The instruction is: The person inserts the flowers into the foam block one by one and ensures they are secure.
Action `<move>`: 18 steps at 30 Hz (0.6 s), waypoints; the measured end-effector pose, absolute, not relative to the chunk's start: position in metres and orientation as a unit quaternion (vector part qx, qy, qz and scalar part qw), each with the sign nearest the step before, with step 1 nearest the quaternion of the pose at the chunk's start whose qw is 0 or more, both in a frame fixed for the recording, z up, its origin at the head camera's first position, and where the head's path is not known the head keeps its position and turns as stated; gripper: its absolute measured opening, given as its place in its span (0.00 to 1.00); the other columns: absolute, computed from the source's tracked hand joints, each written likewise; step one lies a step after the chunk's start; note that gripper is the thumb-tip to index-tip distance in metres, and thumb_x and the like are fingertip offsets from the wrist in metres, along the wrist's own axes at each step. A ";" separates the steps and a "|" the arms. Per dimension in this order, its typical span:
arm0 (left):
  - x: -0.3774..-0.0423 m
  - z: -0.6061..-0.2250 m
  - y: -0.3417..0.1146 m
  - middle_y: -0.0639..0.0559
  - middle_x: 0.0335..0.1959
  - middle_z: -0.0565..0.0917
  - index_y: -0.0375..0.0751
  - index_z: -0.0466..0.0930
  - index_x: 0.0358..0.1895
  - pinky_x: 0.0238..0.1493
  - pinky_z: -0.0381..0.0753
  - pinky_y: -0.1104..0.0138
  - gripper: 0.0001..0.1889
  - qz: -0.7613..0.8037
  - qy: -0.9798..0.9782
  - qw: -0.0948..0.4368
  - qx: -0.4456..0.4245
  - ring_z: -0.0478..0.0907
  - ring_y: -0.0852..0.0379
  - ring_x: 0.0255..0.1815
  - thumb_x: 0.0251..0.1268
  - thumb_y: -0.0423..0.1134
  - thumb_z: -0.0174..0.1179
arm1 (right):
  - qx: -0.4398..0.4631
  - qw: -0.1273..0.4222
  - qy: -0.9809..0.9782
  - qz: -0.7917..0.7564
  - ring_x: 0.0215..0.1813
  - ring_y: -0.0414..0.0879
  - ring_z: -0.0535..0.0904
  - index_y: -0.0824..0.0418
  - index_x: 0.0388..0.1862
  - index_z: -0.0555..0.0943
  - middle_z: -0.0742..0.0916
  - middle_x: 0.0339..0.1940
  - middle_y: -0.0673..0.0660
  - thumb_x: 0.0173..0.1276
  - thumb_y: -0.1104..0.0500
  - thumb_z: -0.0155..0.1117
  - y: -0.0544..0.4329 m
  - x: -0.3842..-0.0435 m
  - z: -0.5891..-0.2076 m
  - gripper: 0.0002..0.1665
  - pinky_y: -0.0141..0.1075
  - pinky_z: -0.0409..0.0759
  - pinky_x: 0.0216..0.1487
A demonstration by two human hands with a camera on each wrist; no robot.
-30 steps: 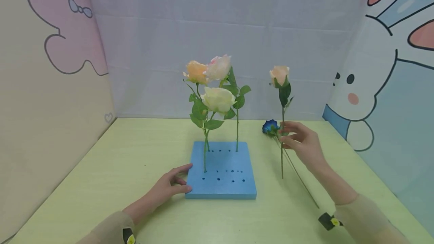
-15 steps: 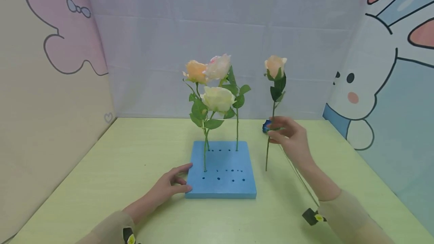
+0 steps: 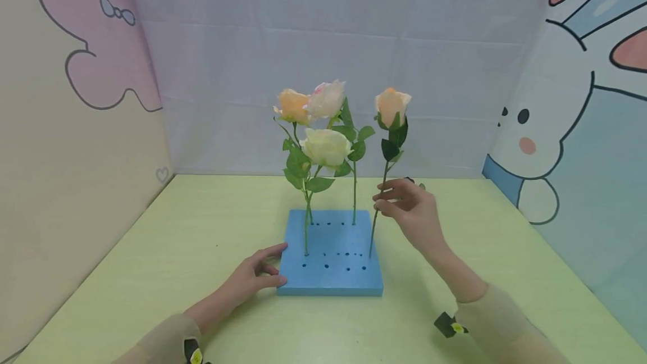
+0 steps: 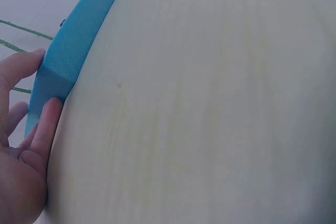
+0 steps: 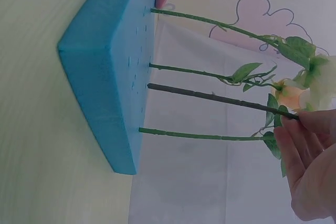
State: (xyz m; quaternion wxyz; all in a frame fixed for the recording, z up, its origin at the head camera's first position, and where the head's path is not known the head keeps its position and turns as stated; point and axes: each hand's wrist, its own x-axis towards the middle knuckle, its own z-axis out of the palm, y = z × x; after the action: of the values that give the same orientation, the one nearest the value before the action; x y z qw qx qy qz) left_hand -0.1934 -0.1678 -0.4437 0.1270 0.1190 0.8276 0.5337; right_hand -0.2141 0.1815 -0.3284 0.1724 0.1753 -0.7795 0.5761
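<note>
My right hand (image 3: 411, 215) pinches the stem of a peach rose (image 3: 391, 107), tilted slightly with its bloom to the right. Its lower end meets the right part of a blue foam board (image 3: 336, 282) in the head view; whether it is in a hole I cannot tell. The right wrist view shows the dark stem (image 5: 220, 98) between the fingers and thumb. My left hand (image 3: 253, 274) rests against the board's left edge, fingers fairly straight. An orange rose (image 3: 292, 105), a pinkish-white rose (image 3: 326, 100) and a cream rose (image 3: 326, 148) stand in the board.
Several small holes dot the board's top. Behind my right hand, a blue flower lying on the pale table (image 3: 151, 251) is almost wholly hidden. A pale cloth (image 3: 227, 100) hangs at the back, with cartoon-printed side walls left and right.
My right hand has carried the peach rose leftward, from beside the board to over its right edge, and the stem now leans. My left hand and the standing roses have stayed put.
</note>
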 end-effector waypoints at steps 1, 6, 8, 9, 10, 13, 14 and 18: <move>-0.194 -0.444 -0.168 0.44 0.73 0.68 0.56 0.63 0.75 0.47 0.71 0.63 0.39 0.533 0.828 0.126 0.119 0.75 0.54 0.49 0.60 0.46 0.70 | 0.178 0.172 -0.781 0.574 0.35 0.40 0.89 0.63 0.49 0.81 0.89 0.42 0.67 0.65 0.65 0.68 0.179 -0.213 -0.329 0.14 0.32 0.85 0.41; -0.194 -0.443 -0.167 0.45 0.73 0.68 0.56 0.64 0.75 0.47 0.71 0.63 0.39 0.529 0.831 0.126 0.116 0.75 0.54 0.49 0.60 0.46 0.70 | 0.191 0.176 -0.783 0.564 0.34 0.39 0.89 0.62 0.48 0.80 0.89 0.41 0.65 0.65 0.65 0.68 0.169 -0.211 -0.331 0.12 0.32 0.85 0.40; -0.194 -0.443 -0.167 0.45 0.73 0.68 0.56 0.64 0.74 0.47 0.71 0.63 0.39 0.528 0.832 0.126 0.114 0.76 0.54 0.49 0.59 0.46 0.70 | 0.197 0.178 -0.785 0.560 0.34 0.38 0.88 0.61 0.47 0.80 0.90 0.41 0.64 0.65 0.65 0.68 0.165 -0.211 -0.332 0.12 0.32 0.85 0.40; -0.194 -0.444 -0.167 0.45 0.73 0.68 0.56 0.64 0.74 0.47 0.71 0.62 0.39 0.527 0.833 0.125 0.113 0.76 0.54 0.49 0.59 0.46 0.70 | 0.201 0.180 -0.785 0.558 0.34 0.37 0.88 0.61 0.47 0.80 0.90 0.41 0.64 0.65 0.65 0.68 0.163 -0.211 -0.332 0.12 0.32 0.85 0.40; -0.195 -0.444 -0.167 0.45 0.73 0.68 0.56 0.64 0.74 0.47 0.71 0.62 0.39 0.527 0.833 0.125 0.113 0.76 0.55 0.49 0.59 0.47 0.70 | 0.205 0.182 -0.785 0.556 0.33 0.37 0.88 0.61 0.47 0.80 0.90 0.40 0.63 0.65 0.64 0.68 0.161 -0.211 -0.332 0.12 0.32 0.85 0.39; -0.195 -0.444 -0.168 0.44 0.73 0.68 0.55 0.64 0.74 0.47 0.72 0.63 0.39 0.527 0.833 0.124 0.116 0.76 0.55 0.48 0.59 0.46 0.70 | 0.220 0.188 -0.782 0.552 0.32 0.36 0.88 0.63 0.46 0.80 0.90 0.39 0.63 0.65 0.65 0.69 0.154 -0.212 -0.333 0.12 0.32 0.85 0.39; -0.195 -0.445 -0.168 0.45 0.73 0.68 0.56 0.64 0.74 0.47 0.72 0.64 0.39 0.527 0.832 0.123 0.118 0.76 0.55 0.48 0.59 0.46 0.70 | 0.224 0.191 -0.781 0.551 0.31 0.36 0.88 0.63 0.46 0.80 0.90 0.39 0.63 0.65 0.65 0.69 0.152 -0.212 -0.333 0.12 0.33 0.85 0.38; -0.195 -0.447 -0.169 0.44 0.72 0.68 0.55 0.64 0.75 0.46 0.72 0.66 0.39 0.531 0.828 0.125 0.127 0.76 0.55 0.49 0.59 0.46 0.70 | 0.242 0.195 -0.774 0.552 0.30 0.42 0.89 0.63 0.45 0.81 0.90 0.38 0.63 0.65 0.65 0.69 0.145 -0.215 -0.335 0.11 0.33 0.85 0.37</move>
State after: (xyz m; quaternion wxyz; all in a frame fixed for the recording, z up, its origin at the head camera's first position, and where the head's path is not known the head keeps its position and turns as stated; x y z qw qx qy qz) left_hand -0.1950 -0.1691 -0.4466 0.1247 0.1268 0.8284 0.5312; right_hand -0.2146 0.1446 -0.3349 0.1945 0.2422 -0.7735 0.5524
